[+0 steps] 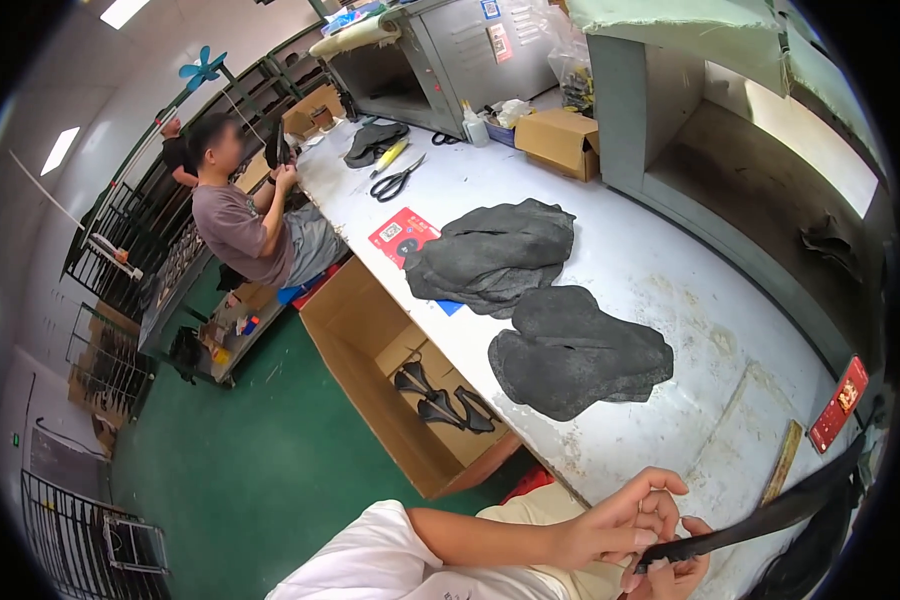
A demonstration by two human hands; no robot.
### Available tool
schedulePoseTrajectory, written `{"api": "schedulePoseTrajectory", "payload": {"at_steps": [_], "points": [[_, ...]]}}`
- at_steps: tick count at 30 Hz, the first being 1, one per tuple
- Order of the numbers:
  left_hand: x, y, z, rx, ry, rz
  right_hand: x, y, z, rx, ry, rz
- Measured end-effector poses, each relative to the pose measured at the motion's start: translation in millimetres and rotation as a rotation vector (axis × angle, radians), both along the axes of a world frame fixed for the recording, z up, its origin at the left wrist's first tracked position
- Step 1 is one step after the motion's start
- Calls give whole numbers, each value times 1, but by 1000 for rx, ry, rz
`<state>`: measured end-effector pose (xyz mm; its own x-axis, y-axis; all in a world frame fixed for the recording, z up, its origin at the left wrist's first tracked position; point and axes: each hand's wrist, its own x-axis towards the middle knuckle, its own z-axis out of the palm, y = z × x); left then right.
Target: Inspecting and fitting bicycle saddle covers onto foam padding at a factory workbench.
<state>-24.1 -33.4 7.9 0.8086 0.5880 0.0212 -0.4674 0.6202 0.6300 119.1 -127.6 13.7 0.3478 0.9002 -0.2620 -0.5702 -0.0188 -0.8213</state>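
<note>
White short sleeve [370, 560], beige trousers [530, 510], bare forearms.

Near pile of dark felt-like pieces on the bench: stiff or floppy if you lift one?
Probably floppy: the near pile slumps with rounded, sagging edges. Likely light, being thin sheet pieces. A push may slide only the top layers, since they lie loosely stacked on the white table.

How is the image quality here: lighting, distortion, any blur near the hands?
Head view: even overhead lighting, soft shadows; strong fisheye bends the white table edge, black vignette at the rim; left hand, right hand and black strip sit low at the edge, slightly soft.
</note>
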Motion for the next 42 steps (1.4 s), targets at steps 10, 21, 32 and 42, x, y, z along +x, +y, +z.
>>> {"api": "schedulePoseTrajectory", "payload": {"at_steps": [10, 21, 32, 42], "points": [[-13, 16, -21, -569, -189, -126, -10, -5, 18, -63, -246, 153], [31, 8, -53, -585, 58, -281, -70, 29, 22, 276, -805, 403], [41, 17, -32, -17, 184, -98, -1, -62, -37, -197, -821, 353], [67, 24, -45, 732, 628, -109, 117, -253, -5, -1009, -777, 28]]}}
